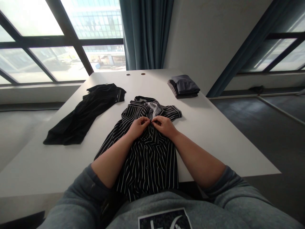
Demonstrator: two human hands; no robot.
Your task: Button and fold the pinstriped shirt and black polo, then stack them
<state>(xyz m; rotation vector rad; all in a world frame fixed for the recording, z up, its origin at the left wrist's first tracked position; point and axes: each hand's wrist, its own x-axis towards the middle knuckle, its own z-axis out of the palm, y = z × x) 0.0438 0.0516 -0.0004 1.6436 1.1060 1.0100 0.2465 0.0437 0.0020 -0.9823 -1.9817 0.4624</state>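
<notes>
Black striped shirt point(149, 165) pinched at its front by left hand point(138, 127) and right hand point(164, 125).

My left grip point(138, 128) and right grip point(165, 126) were close together ahead of me, both pinched, their fingertips point(149, 119) almost touching at the centre. My bare left forearm point(111, 162) and right forearm point(200, 162) slanted inward from the near left and near right.
</notes>
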